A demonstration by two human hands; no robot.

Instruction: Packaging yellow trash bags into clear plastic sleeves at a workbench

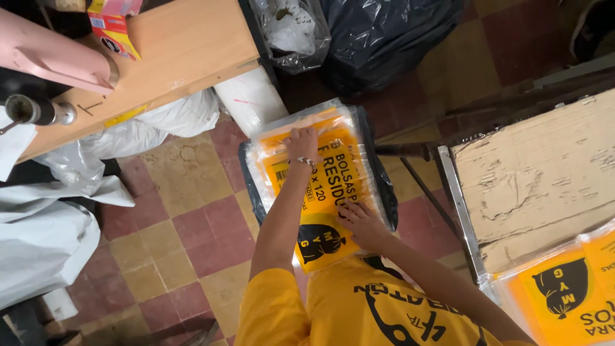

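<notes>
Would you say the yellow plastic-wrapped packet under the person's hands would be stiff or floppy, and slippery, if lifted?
The flat yellow packet in clear glossy wrap would probably flex and sag, since it looks thin and wide. Its shiny film likely makes it slippery against the packets stacked beneath. Both the left hand and the right hand lie flat on it, hinting that it slides easily.

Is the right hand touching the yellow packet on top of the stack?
Touching: the head view shows the right hand lying flat on the yellow packet, fingers pressed on its clear wrap.
</notes>
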